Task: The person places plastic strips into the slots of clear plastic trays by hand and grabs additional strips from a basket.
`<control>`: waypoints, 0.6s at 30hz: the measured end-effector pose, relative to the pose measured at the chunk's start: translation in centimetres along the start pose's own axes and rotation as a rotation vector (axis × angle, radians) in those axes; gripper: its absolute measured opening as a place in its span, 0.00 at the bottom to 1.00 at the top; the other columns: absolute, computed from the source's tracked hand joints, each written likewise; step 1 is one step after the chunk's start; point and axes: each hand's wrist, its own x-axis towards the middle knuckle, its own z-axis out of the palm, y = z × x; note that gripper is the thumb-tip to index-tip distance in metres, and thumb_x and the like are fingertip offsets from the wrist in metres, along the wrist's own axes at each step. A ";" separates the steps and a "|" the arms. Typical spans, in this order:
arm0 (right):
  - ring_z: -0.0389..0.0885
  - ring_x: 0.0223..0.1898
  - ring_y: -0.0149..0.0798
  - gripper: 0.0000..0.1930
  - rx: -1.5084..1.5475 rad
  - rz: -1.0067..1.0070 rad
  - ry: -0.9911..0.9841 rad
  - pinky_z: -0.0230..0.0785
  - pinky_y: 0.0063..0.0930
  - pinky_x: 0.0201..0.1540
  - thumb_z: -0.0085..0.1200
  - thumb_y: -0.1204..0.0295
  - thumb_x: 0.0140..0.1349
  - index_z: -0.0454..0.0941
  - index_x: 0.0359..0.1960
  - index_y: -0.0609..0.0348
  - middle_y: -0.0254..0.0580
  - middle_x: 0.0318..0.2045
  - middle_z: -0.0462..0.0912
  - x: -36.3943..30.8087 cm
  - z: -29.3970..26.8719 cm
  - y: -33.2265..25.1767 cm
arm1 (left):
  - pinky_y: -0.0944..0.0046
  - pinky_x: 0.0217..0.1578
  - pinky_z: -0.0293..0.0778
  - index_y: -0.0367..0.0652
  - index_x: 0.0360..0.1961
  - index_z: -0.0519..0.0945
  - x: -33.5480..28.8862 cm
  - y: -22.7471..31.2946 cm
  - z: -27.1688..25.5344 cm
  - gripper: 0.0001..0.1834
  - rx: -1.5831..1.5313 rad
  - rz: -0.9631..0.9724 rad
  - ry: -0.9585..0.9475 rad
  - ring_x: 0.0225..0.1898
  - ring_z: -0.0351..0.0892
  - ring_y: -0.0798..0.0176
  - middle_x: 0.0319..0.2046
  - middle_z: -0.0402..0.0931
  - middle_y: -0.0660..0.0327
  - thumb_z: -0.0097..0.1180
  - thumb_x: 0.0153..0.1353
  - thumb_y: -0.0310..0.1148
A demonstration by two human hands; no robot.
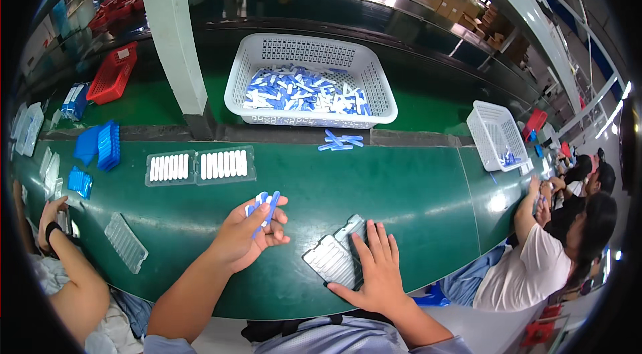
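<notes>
Our left hand: grip pinches slim blue-and-white plastic sticks above green counter. Our right hand: grip released, fingers spread at right edge of clear ridged plastic tray, near side. We likely do best with tray flat, sticks aligned, pinch light.

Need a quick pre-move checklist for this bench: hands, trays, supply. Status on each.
1. Left hand has a grip on blue-and-white pieces: ok, several pinched together.
2. Right hand on the near tray: ok, fingers spread along its right side.
3. Near tray's slots all free: cannot tell, glare and the hand hide some.
4. Supply in the large white basket: ok, a broad heap lies inside.
5. Filled tray clear of both hands: ok, farther back, left.
6. No strays on the bench: not ok, loose pieces lie before the basket.
</notes>
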 end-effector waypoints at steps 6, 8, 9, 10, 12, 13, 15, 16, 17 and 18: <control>0.51 0.74 0.65 0.54 0.124 -0.105 -0.061 0.45 0.62 0.72 0.68 0.41 0.47 0.61 0.70 0.63 0.68 0.72 0.55 2.1 -1.3 0.7 | 0.57 0.41 0.80 0.38 0.58 0.71 -0.4 -0.4 -0.1 0.18 0.013 0.003 -0.004 0.31 0.79 0.67 0.37 0.78 0.61 0.48 0.75 0.39; 0.51 0.74 0.64 0.55 0.160 -0.228 -0.138 0.44 0.60 0.73 0.69 0.45 0.46 0.58 0.71 0.62 0.65 0.72 0.55 3.2 -1.6 1.0 | 0.57 0.41 0.80 0.38 0.58 0.71 -0.4 -0.5 0.0 0.18 0.020 0.004 -0.003 0.31 0.79 0.67 0.37 0.78 0.61 0.48 0.75 0.39; 0.51 0.74 0.64 0.55 0.164 -0.227 -0.136 0.44 0.60 0.73 0.69 0.45 0.46 0.58 0.71 0.62 0.65 0.72 0.55 3.9 -1.8 1.3 | 0.57 0.41 0.80 0.38 0.58 0.71 -0.3 -0.5 0.0 0.19 0.016 0.010 -0.007 0.30 0.79 0.67 0.37 0.78 0.61 0.48 0.75 0.40; 0.51 0.75 0.63 0.56 0.180 -0.304 -0.189 0.43 0.59 0.74 0.69 0.47 0.45 0.57 0.72 0.62 0.63 0.73 0.55 4.6 -2.1 1.6 | 0.57 0.41 0.80 0.38 0.58 0.71 -0.4 -0.4 0.0 0.19 0.016 0.017 -0.008 0.30 0.79 0.67 0.37 0.78 0.62 0.48 0.75 0.40; 0.50 0.75 0.61 0.57 0.209 -0.384 -0.239 0.42 0.58 0.75 0.69 0.48 0.44 0.55 0.73 0.61 0.61 0.73 0.55 6.2 -2.4 2.1 | 0.57 0.44 0.80 0.37 0.59 0.70 -0.4 -0.4 -0.3 0.20 0.027 0.026 -0.026 0.32 0.79 0.68 0.38 0.77 0.61 0.48 0.75 0.40; 0.50 0.75 0.60 0.58 0.235 -0.439 -0.282 0.42 0.57 0.75 0.70 0.49 0.43 0.53 0.74 0.61 0.59 0.74 0.55 7.0 -2.6 2.4 | 0.56 0.46 0.80 0.35 0.60 0.69 -0.3 -0.3 -0.5 0.21 0.031 0.033 -0.056 0.33 0.79 0.68 0.39 0.77 0.61 0.48 0.76 0.41; 0.50 0.76 0.57 0.61 0.268 -0.523 -0.341 0.40 0.57 0.76 0.71 0.52 0.40 0.49 0.75 0.60 0.55 0.75 0.55 8.5 -2.6 2.8 | 0.56 0.46 0.80 0.36 0.60 0.69 -0.2 -0.3 -0.8 0.21 0.035 0.037 -0.042 0.33 0.79 0.68 0.38 0.77 0.61 0.48 0.75 0.41; 0.50 0.76 0.57 0.61 0.272 -0.524 -0.337 0.40 0.57 0.76 0.71 0.52 0.40 0.49 0.75 0.60 0.55 0.75 0.55 9.1 -2.5 3.0 | 0.56 0.45 0.81 0.36 0.60 0.69 -0.1 -0.4 -0.8 0.21 0.032 0.046 -0.030 0.33 0.79 0.68 0.38 0.77 0.61 0.48 0.75 0.40; 0.50 0.76 0.57 0.61 0.272 -0.571 -0.346 0.39 0.57 0.76 0.71 0.52 0.40 0.49 0.76 0.60 0.53 0.75 0.55 9.6 -2.2 3.0 | 0.56 0.45 0.81 0.36 0.60 0.69 0.0 -0.3 -0.8 0.21 0.038 0.044 -0.028 0.33 0.79 0.68 0.38 0.77 0.61 0.48 0.75 0.40; 0.50 0.76 0.56 0.62 0.273 -0.621 -0.356 0.39 0.57 0.76 0.71 0.52 0.39 0.49 0.76 0.59 0.51 0.75 0.55 10.1 -2.1 3.0 | 0.57 0.45 0.81 0.36 0.60 0.70 -0.1 -0.3 -0.9 0.21 0.036 0.049 -0.010 0.33 0.79 0.68 0.38 0.77 0.62 0.49 0.75 0.40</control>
